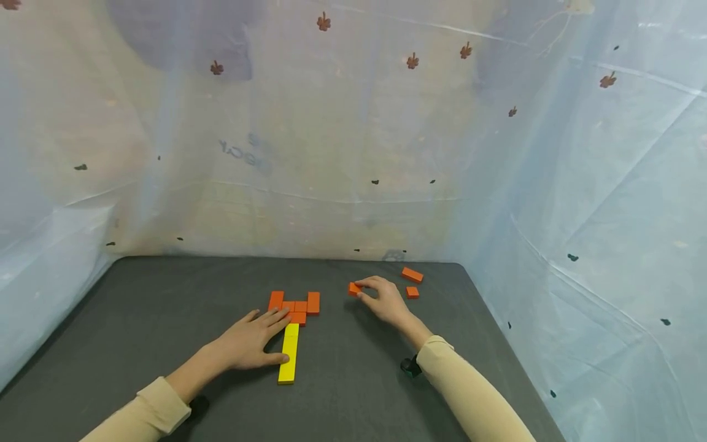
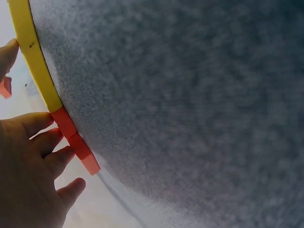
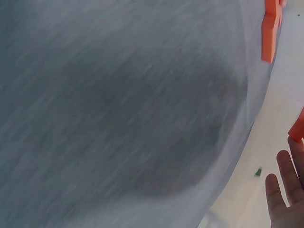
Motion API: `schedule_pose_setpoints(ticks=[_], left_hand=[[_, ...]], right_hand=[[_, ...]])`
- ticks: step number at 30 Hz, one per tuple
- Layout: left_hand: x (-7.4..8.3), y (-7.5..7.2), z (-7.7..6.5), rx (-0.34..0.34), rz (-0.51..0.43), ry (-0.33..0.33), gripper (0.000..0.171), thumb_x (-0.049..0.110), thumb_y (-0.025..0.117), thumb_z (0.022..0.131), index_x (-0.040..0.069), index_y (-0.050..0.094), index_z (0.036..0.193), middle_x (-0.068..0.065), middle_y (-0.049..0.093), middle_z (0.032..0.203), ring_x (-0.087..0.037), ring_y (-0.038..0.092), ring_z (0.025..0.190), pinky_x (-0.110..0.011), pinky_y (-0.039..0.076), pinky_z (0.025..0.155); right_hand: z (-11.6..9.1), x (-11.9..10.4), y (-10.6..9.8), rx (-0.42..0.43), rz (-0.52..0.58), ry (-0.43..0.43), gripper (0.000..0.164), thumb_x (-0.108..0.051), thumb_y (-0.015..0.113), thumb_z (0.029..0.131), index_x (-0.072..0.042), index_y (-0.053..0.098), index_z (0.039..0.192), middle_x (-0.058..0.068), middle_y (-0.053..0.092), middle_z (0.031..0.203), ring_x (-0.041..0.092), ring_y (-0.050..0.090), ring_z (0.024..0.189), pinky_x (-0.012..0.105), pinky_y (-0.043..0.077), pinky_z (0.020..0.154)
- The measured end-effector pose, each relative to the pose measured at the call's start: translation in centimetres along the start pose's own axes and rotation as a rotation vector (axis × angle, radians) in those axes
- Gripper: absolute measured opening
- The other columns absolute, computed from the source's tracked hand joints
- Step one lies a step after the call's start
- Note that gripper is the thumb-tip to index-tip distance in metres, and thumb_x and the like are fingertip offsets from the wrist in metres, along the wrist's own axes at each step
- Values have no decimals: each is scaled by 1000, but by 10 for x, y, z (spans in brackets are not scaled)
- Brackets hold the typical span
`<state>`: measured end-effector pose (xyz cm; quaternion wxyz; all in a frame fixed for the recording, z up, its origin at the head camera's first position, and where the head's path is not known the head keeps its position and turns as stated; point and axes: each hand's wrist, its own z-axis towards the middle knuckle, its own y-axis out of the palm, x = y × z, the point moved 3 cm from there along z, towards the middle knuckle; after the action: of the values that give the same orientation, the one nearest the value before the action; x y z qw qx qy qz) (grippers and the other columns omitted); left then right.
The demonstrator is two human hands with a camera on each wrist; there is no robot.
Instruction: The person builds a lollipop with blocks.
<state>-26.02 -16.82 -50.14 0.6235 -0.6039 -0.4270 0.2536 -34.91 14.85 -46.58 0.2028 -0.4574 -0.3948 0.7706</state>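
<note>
Nearest me, just left of the frame's lower centre, a yellow strip [image 1: 289, 370] lay on the dark desk [image 1: 359, 393], its long axis running up the frame with a slight rightward lean. The left hand [image 1: 248, 341] rested there, fingers spread, thumb on the strip and fingertips at the orange cluster [image 1: 299, 318] touching its far end. Right of centre, the grip of the right hand [image 1: 386, 304] pinched an orange block [image 1: 354, 288] between thumb and fingers (which way its long axis ran, I couldn't tell). That sideways gap seemed to matter most: the block was well apart from the cluster, to its right, and the left hand was nearer the cluster. Beyond the right hand lay a short orange piece [image 1: 412, 293], then a longer one [image 1: 412, 274].
</note>
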Motion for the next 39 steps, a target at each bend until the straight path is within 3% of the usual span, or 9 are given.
schedule_pose_setpoints(ticks=[16,28,39], left_hand=[[-3,4,5,-8,2,-35,99,78,58,91,11,40,161,-10,33,168,-36,34,153,-68,24,120],[-2,1,1,-10,-8,-10,96,75,58,92,10,41,161,-12,34,167,-37,34,153,-68,26,119],[-5,1,0,-19,-2,-12,98,76,57,92,10,40,161,-12,33,168,-37,34,153,-68,26,118]], right_hand=[[37,-47,51,-90,53,-70,33,-21,68,103,-13,70,136,7,67,134,27,62,125,48,52,105],[57,-71,77,-144,-24,-49,33,-22,67,104,-15,70,137,5,67,136,24,62,126,44,51,107],[66,-77,98,-193,-107,-39,33,-25,65,105,-19,71,137,2,68,132,21,63,121,38,54,101]])
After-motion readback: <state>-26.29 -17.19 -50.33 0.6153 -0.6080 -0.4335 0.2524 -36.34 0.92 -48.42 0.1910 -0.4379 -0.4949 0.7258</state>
